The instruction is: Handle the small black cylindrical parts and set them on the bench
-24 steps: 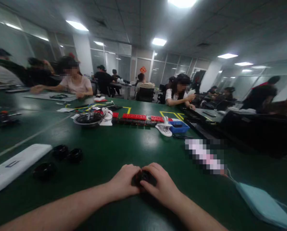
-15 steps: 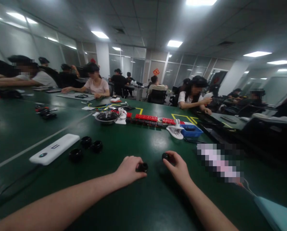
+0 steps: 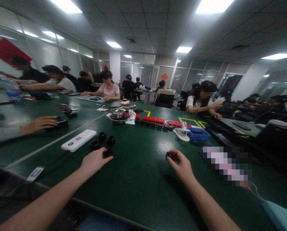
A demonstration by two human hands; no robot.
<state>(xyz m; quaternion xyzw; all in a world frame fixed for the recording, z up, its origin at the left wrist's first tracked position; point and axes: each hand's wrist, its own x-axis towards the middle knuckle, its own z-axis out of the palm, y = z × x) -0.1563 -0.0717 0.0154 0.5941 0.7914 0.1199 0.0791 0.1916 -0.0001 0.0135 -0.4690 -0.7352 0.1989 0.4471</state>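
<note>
My left hand (image 3: pixel 94 160) pinches a small black ring-like piece (image 3: pixel 107 153) low over the green table (image 3: pixel 138 179). Just beyond it are three similar round black pieces: one at the back (image 3: pixel 102 137), one on the right (image 3: pixel 111 141) and one on the left (image 3: pixel 94 145). My right hand (image 3: pixel 182 165) grips another small round black piece (image 3: pixel 168 155) between thumb and fingers, well apart from the left. The fingers partly cover both held pieces, and I cannot make out their exact kind.
A white power strip (image 3: pixel 79 140) lies left of the black pieces. Another person's hand (image 3: pixel 39 124) rests on a black object (image 3: pixel 59 123). Farther back are a row of red blocks (image 3: pixel 154 119), a white clamp (image 3: pixel 181 133) and a blue tray (image 3: pixel 198 134). A blurred-out object (image 3: pixel 226 165) lies at right.
My left hand has moved left with its black piece, close to the three others. My right hand keeps its piece. The view has shifted left, and another person's hand now shows at left.
</note>
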